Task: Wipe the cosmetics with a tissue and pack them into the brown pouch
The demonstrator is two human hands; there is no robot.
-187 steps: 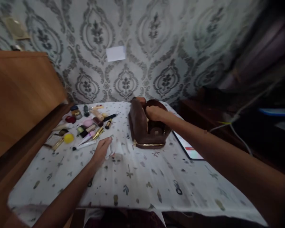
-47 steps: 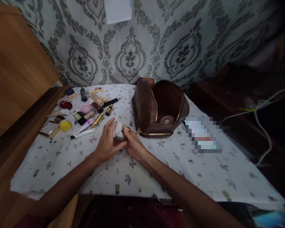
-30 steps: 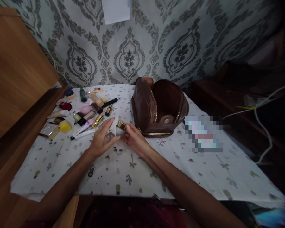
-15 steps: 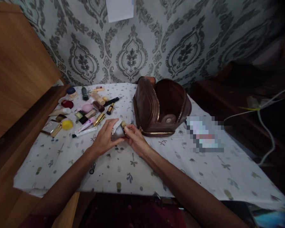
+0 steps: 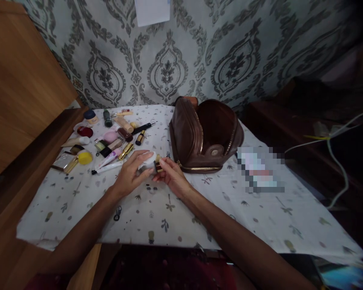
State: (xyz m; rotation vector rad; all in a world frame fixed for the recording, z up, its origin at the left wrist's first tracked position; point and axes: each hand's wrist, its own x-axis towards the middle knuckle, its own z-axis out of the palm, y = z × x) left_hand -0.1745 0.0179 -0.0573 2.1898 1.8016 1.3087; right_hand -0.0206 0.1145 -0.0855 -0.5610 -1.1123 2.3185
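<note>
Above the printed surface [image 5: 181,225], near the unzipped brown bag [image 5: 186,139], a small pale item [image 5: 149,159] is held in the closed grip of the left hand [image 5: 131,175] while its gold-toned end [image 5: 159,166] is pinched by the right hand [image 5: 173,177], apparently for steadying from both sides.

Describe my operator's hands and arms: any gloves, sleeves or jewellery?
No gloves, rings or watch show on the left hand or right hand. Both forearms look bare. A dark red sleeve shows low on the left; none shows on the right before the picture ends.
</note>
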